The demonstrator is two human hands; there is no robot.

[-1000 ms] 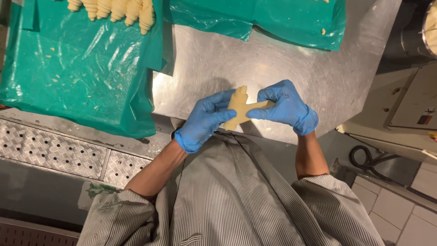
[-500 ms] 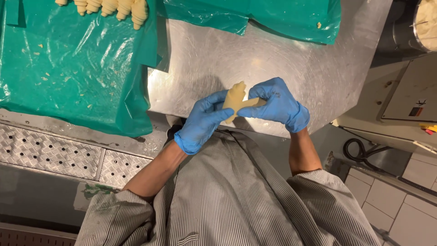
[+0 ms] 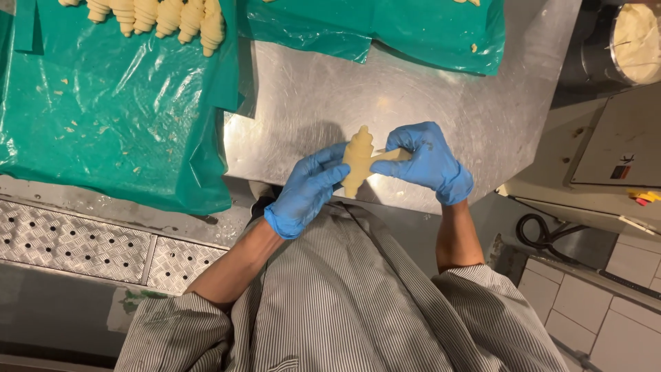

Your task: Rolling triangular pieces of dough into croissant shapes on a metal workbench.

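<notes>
Head view. Dough piece (image 3: 359, 160): pale, rolled, croissant-shaped; more tightly rolled than a second ago, when a flatter triangular sheet showed between the hands. Now held above the near edge of the steel table (image 3: 441, 89), a little higher in view than before. Long axis near vertical in the picture, upper tip pointing away from the body, lower tip toward it; thin unrolled tail running sideways to the right.

Left hand (image 3: 308, 191): blue glove, fingers half curled, cupping the roll's left side.

Right hand (image 3: 425, 160): blue glove, fingers closed on the tail.

Green plastic sheet (image 3: 110, 110): left, well apart from the hands. Row of shaped rolls (image 3: 155, 15) at its far edge. Second green sheet (image 3: 413, 31) beyond the hands.
</notes>
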